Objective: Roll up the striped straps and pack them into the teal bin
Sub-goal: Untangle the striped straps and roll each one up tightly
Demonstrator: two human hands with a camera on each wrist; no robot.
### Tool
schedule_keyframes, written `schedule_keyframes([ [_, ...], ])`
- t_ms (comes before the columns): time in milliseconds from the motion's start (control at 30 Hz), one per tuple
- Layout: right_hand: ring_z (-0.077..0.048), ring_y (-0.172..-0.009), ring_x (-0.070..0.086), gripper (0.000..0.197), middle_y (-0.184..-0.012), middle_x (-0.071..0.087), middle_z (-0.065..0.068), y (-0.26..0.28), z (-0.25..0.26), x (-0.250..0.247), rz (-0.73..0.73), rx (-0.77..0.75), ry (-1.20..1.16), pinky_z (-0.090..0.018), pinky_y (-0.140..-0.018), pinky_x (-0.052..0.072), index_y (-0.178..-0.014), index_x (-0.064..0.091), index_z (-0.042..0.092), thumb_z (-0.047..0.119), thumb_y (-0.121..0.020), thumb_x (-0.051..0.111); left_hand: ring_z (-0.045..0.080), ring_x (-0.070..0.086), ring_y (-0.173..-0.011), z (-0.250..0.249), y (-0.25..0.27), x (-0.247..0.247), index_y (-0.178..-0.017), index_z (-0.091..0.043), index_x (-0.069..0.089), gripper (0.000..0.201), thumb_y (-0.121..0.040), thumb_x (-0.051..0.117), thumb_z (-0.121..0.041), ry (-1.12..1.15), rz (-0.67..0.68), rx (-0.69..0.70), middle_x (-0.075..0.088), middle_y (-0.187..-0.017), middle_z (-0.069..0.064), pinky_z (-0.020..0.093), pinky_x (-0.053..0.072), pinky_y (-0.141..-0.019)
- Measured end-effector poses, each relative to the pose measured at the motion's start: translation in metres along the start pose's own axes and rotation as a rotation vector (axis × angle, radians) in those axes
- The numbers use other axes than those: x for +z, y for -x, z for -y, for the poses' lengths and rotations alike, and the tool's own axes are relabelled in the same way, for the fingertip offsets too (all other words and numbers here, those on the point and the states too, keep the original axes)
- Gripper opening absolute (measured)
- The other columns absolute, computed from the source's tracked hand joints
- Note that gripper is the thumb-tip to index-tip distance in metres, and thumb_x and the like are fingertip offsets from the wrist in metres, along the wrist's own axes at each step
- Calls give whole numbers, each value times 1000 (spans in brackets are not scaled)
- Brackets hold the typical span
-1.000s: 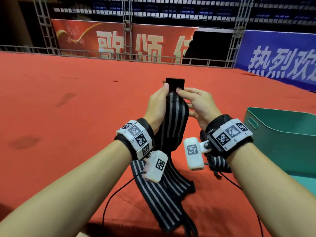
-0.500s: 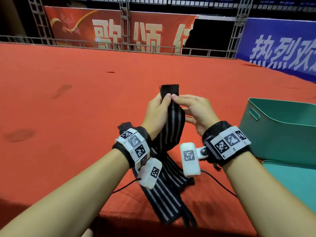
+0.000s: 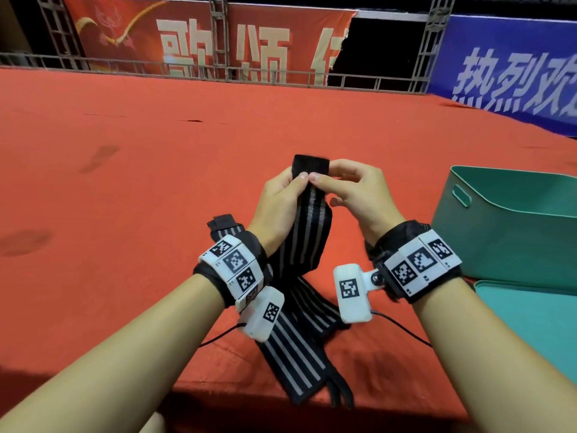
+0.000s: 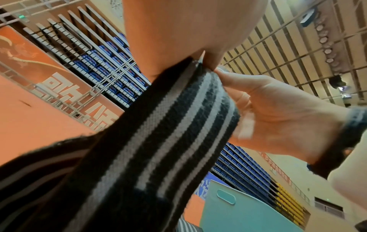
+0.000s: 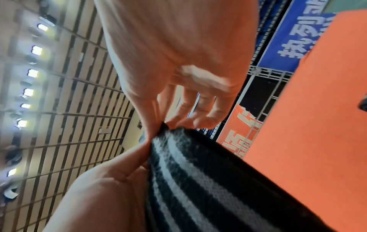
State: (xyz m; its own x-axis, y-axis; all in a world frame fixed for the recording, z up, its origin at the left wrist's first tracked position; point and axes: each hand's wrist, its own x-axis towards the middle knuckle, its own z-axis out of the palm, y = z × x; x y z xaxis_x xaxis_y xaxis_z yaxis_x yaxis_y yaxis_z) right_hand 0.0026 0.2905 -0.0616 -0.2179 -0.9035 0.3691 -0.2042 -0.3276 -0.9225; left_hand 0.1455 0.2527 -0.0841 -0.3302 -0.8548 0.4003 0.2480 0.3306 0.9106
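A black strap with grey stripes (image 3: 307, 232) (image 4: 178, 119) (image 5: 198, 172) hangs upright over the red surface, its plain black end (image 3: 311, 164) sticking up. My left hand (image 3: 281, 195) pinches it near the top from the left. From the right, my right hand (image 3: 349, 189) pinches the same top part with thumb and fingers. The strap's lower length trails down onto the surface, where more striped strap (image 3: 293, 357) lies by the front edge. The teal bin (image 3: 512, 223) stands open at the right, away from both hands.
A teal lid (image 3: 537, 326) lies flat in front of the bin. A thin black cable (image 3: 402, 326) runs under my wrists. The red surface (image 3: 125, 189) stretches far ahead to a metal rail and banners. Its front edge lies just below the straps.
The view has tilted down a little and both hands sit lower in frame. My right fingers have curled over the strap's black end. The strap stays held upright.
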Motion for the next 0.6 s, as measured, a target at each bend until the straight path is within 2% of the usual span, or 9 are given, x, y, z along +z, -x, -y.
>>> schedule_keyframes([
  [100, -14, -76, 59, 12, -80, 67, 1, 0, -6, -1, -18, 46, -46, -30, -64, 43, -87, 77, 11, 22, -87, 81, 17, 59, -77, 0, 2, -1, -97, -17, 68, 26, -109, 45, -18, -52, 20, -4, 68, -85, 2, 34, 48, -71],
  [233, -17, -71, 54, 16, -85, 61, -12, 3, -18, 1, -28, 158, -131, -24, -55, 44, -76, 70, 16, 20, -86, 81, 19, 64, -92, 15, 7, -5, -118, -3, 65, 22, -105, 53, -17, -59, 107, -44, 69, -104, 11, 34, 52, -83],
  [300, -20, -78, 58, 5, -91, 67, -10, 7, -29, 3, -14, 212, -176, -27, -61, 51, -88, 74, 15, 17, -88, 79, 20, 68, -97, 27, 10, -6, -125, -2, 63, 27, -103, 55, -16, -64, 122, -84, 72, -110, 14, 35, 54, -89],
  [367, -22, -85, 61, 15, -95, 73, -4, 12, -42, 6, -8, 226, -206, -33, -70, 52, -104, 77, 14, 11, -89, 76, 23, 70, -101, 40, 13, -8, -126, -3, 65, 26, -104, 55, -11, -50, 114, -139, 73, -115, 17, 37, 54, -93],
  [400, -23, -85, 61, 19, -94, 74, -2, 14, -48, 6, -26, 221, -204, -35, -70, 50, -105, 78, 15, 8, -88, 76, 26, 71, -105, 45, 16, -8, -124, -5, 67, 25, -103, 56, -10, -23, 112, -180, 73, -117, 17, 40, 54, -97],
  [467, -24, -82, 58, 20, -88, 75, -2, 18, -62, 7, -70, 211, -183, -35, -68, 46, -99, 81, 16, 3, -85, 76, 34, 69, -113, 55, 23, -9, -120, -7, 70, 22, -102, 58, -11, 54, 98, -291, 73, -118, 19, 45, 52, -101],
  [600, -20, -82, 65, 18, -89, 77, -4, 31, -93, 10, -93, 268, -180, -40, -74, 48, -92, 81, 15, -1, -84, 76, 36, 68, -115, 75, 36, -12, -121, -5, 70, 24, -102, 56, -13, 157, 89, -498, 73, -118, 21, 47, 51, -103],
])
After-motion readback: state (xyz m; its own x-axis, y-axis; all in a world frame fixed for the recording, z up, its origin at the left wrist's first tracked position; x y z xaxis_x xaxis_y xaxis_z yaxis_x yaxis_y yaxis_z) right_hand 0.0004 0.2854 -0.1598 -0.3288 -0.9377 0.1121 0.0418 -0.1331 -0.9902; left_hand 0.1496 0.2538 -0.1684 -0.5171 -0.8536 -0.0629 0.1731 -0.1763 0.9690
